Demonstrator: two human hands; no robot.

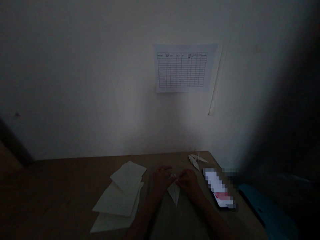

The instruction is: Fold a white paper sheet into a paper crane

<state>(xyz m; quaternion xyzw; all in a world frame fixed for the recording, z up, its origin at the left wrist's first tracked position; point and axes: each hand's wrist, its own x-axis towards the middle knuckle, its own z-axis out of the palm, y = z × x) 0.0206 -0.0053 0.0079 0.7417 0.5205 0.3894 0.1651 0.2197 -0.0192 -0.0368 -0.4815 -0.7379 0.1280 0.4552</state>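
Note:
The scene is dim. My left hand (162, 179) and my right hand (189, 182) meet over a folded white paper piece (174, 192) on the brown table (62, 186). Both hands pinch its upper end with closed fingers, and its pointed tip aims toward me. Loose white paper sheets (120, 196) lie stacked just left of my left hand.
Finished folded paper figures (196, 160) sit near the table's far right corner. A phone (219, 189) with a lit screen lies right of my right hand. A blue object (267, 210) stands past the table's right edge. A printed table sheet (183, 68) hangs on the wall.

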